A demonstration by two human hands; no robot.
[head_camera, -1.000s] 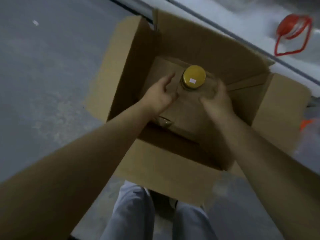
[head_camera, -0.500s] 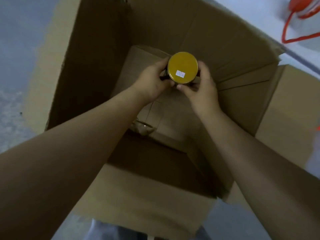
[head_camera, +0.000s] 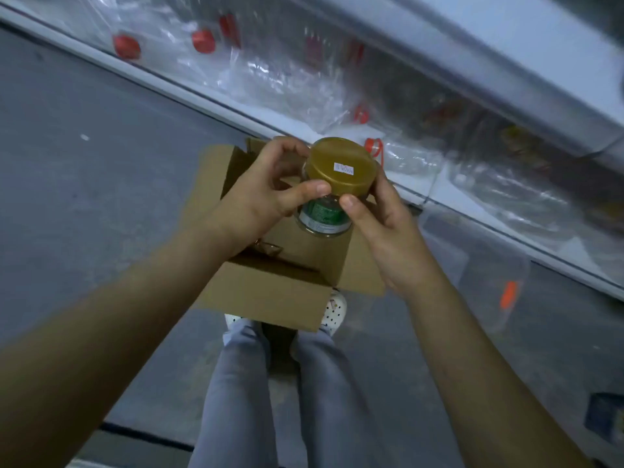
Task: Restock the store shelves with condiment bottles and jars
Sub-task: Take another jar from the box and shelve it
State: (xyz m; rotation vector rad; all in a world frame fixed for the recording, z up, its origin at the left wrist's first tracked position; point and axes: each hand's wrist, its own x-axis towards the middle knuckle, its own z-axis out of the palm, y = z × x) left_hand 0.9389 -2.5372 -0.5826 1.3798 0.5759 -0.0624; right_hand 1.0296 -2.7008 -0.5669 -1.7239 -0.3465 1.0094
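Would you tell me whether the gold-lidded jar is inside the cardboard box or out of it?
Out: the left hand and right hand hold the jar above the open cardboard box.

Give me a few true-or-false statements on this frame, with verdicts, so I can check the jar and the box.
1. The left hand and the right hand both hold the jar. True.
2. The jar's lid carries a white sticker. True.
3. The lid is red. False: it is golden yellow.
4. The cardboard box is closed. False: its flaps are open, and it sits on the floor below the jar.
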